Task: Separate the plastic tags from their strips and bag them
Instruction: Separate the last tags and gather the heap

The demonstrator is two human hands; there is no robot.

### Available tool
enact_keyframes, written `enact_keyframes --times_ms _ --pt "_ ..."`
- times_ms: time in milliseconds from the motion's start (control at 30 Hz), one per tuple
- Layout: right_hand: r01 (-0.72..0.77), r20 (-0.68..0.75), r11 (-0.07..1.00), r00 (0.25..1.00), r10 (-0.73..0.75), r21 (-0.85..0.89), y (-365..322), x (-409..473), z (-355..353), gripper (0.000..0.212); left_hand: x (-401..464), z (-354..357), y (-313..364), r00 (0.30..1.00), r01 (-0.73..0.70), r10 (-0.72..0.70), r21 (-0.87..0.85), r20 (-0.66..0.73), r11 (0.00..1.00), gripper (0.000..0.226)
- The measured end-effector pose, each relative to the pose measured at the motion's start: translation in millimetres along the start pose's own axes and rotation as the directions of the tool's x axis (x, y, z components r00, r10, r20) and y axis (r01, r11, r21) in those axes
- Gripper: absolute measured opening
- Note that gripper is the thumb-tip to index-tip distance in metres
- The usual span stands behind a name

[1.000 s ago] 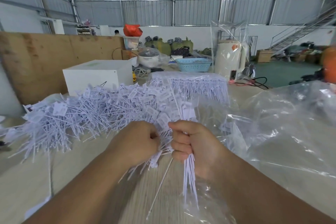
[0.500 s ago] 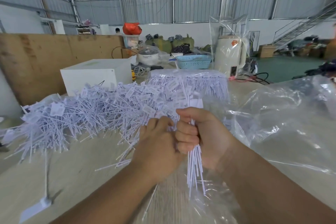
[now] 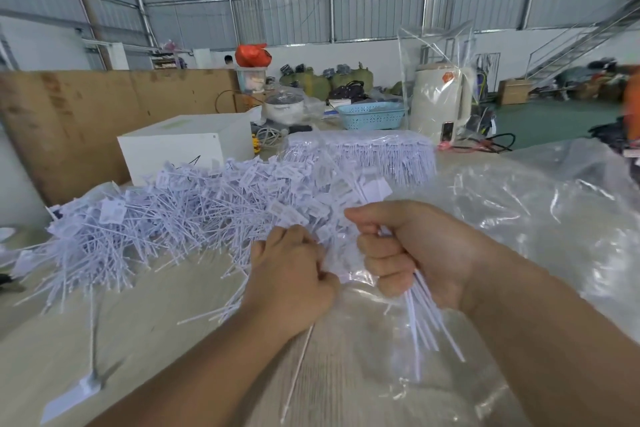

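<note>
Since half a second ago the left hand (image 3: 289, 274) has drawn a little down and left, away from the right hand (image 3: 412, 253), so a gap of clear plastic now shows between them at the centre of the frame. The left hand is curled tight at the near edge of the heap of white plastic tags (image 3: 194, 215), its fingers buried among them; what it grasps cannot be made out. The right hand clenches a bundle of tags (image 3: 420, 319), their thin stems fanning down below the fist over the clear plastic bag (image 3: 519, 218) that spreads across the right of the bench (image 3: 145, 333). One loose tag (image 3: 83, 388) lies at lower left. A packed bag of tag strips (image 3: 363, 156) sits behind the heap.
</note>
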State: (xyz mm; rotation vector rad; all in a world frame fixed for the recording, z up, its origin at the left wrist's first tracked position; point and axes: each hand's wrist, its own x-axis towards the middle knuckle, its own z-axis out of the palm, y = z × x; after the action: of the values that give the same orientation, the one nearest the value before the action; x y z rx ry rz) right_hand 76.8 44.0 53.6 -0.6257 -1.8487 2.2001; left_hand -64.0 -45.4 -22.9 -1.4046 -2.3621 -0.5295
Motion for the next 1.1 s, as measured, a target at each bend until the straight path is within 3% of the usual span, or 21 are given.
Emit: enact_keyframes --times_ms 133,267,400,500,633,700,767,867,1000,1100 --pt "-0.022 0.093 0.993 0.995 0.033 -0.114 -10 -8 -9 0.037 4 -5 -9 0.999 0.029 -0.026 0.064 -0.042 0.998 0.012" --pt "-0.067 0.146 0.935 0.981 0.125 -0.348 -13 -13 -20 0.035 7 -9 -14 0.998 0.047 -0.037 0.216 -0.047 0.975 0.026" --pt "-0.144 0.017 0.826 0.983 0.183 -0.545 0 -12 -41 0.050 8 -14 -16 0.995 0.051 -0.032 0.208 -0.095 0.977 0.038" --pt "-0.171 -0.049 0.750 0.982 0.182 -0.639 12 -12 -48 0.053 3 -25 -4 0.994 -0.077 0.091 0.198 -0.064 0.977 0.051" --pt "-0.147 -0.028 0.727 0.984 0.173 -0.671 9 -16 -55 0.057 -8 -31 15 0.932 -0.345 0.335 -0.059 -0.137 0.937 0.015" --pt "-0.118 0.015 0.720 0.984 0.175 -0.684 5 -19 -60 0.060 -13 -28 20 0.952 -0.307 0.303 -0.151 -0.051 0.939 0.039" --pt "-0.101 0.041 0.698 0.982 0.184 -0.709 3 -23 -66 0.056 -15 -24 23 0.961 -0.260 0.266 -0.091 0.069 0.961 0.062" --pt "-0.077 0.078 0.672 0.977 0.197 -0.737 3 -26 -74 0.045 -15 -17 23 0.953 -0.264 0.259 0.006 0.156 0.965 0.061" --pt "-0.013 0.217 0.738 0.952 0.215 -0.674 -1 -30 -84 0.027 -13 -15 17 0.970 -0.244 0.242 -0.049 -0.034 0.969 0.028" --pt "0.000 0.277 0.740 0.928 0.251 -0.672 -4 -33 -89 0.017 -6 -22 13 0.972 -0.123 0.068 -0.242 -0.223 0.962 0.014"
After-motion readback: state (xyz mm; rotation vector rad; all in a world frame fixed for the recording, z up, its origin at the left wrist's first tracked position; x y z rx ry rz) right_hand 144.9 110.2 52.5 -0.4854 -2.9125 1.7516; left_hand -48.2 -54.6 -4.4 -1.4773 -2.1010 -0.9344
